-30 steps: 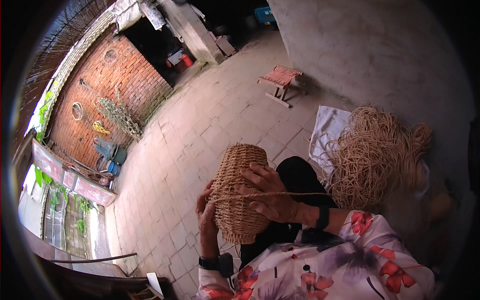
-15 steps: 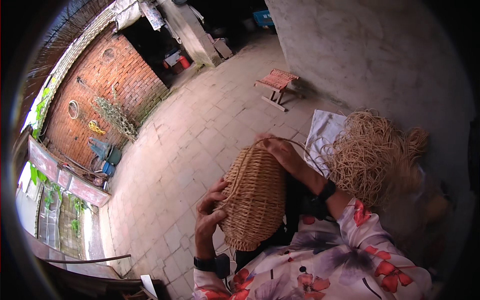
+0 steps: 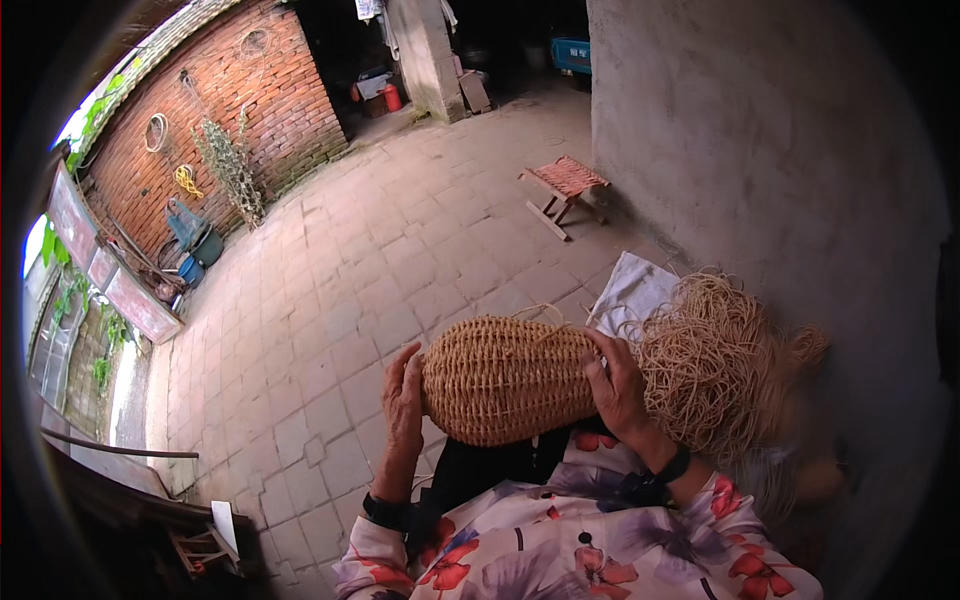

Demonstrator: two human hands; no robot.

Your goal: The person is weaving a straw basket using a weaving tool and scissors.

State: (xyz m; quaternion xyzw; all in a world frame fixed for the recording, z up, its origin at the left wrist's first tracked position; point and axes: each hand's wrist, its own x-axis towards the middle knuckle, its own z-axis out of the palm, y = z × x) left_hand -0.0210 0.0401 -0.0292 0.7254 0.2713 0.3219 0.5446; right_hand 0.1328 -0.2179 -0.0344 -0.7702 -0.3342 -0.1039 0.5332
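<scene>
A rounded basket (image 3: pixel 510 385) of woven tan cord lies on its side above my lap, between my two hands. My left hand (image 3: pixel 404 398) presses on its narrow left end, fingers along the rim. Around the right end curls my right hand (image 3: pixel 617 388), thumb on the near side and fingers at the top. A loose strand of cord sticks up from the basket's far side. Beyond my right hand is a big tangled heap of tan cord (image 3: pixel 715 365). The basket's underside and the inside of it are hidden.
A white cloth (image 3: pixel 634 290) lies by the cord heap. Farther off stands a folding stool (image 3: pixel 566 178) with a woven red seat, near a grey wall (image 3: pixel 760 130). Paving tiles (image 3: pixel 330 320) cover the floor; a brick wall (image 3: pixel 220 95) rises at the far left.
The basket has turned from upright to lying sideways. My right hand has come down from its top to its right end, and my left hand now holds the left end.
</scene>
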